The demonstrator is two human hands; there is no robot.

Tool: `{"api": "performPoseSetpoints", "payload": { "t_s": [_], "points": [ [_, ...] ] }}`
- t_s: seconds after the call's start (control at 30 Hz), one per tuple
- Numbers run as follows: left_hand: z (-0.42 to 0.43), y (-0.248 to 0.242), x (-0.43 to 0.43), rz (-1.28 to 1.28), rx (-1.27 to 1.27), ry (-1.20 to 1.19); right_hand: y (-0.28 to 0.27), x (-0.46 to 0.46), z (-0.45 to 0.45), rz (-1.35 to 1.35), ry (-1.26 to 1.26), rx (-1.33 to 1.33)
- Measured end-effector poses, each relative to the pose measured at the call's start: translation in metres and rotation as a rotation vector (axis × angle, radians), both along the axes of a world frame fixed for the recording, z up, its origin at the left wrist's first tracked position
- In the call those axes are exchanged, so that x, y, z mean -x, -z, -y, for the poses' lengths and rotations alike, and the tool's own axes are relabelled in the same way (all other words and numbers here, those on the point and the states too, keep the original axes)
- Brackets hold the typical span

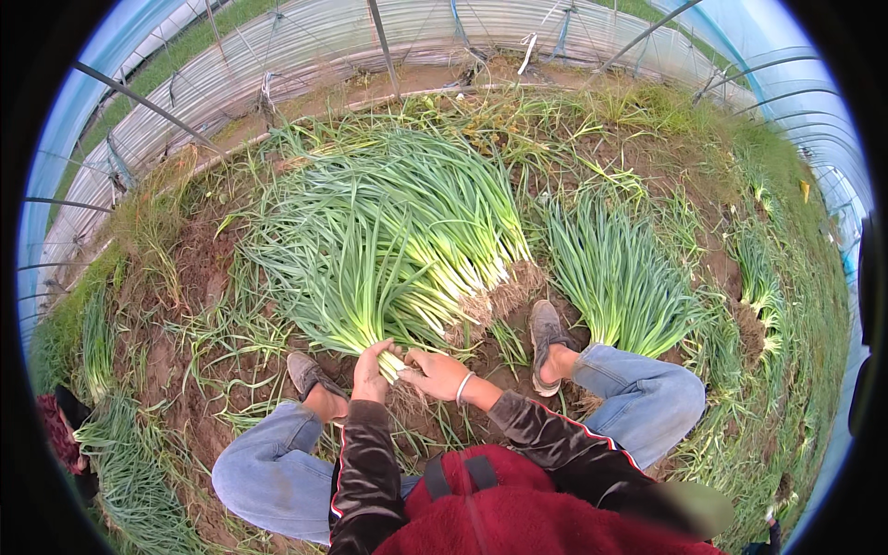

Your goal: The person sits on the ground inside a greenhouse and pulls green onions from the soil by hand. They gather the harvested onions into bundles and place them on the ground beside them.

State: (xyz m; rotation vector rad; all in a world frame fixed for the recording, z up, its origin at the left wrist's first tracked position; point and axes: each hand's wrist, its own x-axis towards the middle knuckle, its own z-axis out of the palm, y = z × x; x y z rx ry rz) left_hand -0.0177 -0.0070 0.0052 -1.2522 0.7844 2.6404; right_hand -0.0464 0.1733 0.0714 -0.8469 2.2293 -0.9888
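My left hand (372,369) grips a small bunch of leafy green garlic or leek plants (366,316) near its white stem ends. Close beside it, my right hand (436,374) has its fingers on the same stems, thumb and fingertips at the white part; a bracelet circles that wrist. Thin pale roots (409,401) hang below the hands. A large heap of the same plants (416,208) lies just beyond, leaves pointing away, its brown roots (513,288) towards the right. Another pile (617,277) lies beyond my right knee.
Plastic sheeting (451,28) and metal poles (385,48) of a greenhouse tunnel stand beyond. More plants lie at the left (139,479) and right (756,277). Loose leaves litter the soil. Part of another person (62,430) shows at the left edge. My shoes (548,340) flank the work area.
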Motion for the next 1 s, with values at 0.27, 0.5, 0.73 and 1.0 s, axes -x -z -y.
{"api": "performPoseSetpoints", "payload": {
  "t_s": [0.27, 0.5, 0.73, 1.0],
  "points": [
    [0.115, -0.185, 0.075, -0.699, -0.078, -0.302, 0.097, 0.155, -0.062, -0.163, 0.590, -0.207],
    [0.081, -0.073, 0.055, -0.128, 0.135, -0.182, 0.122, 0.177, -0.020, -0.048, 0.398, -0.574],
    [0.042, 0.023, -0.004, -0.065, -0.060, -0.178, 0.116, 0.198, -0.036, -0.033, 0.406, -0.197],
    [0.075, -0.082, 0.010, -0.416, 0.019, -0.276, -0.018, 0.222, 0.008, 0.802, 0.482, 0.199]
  ]
}}
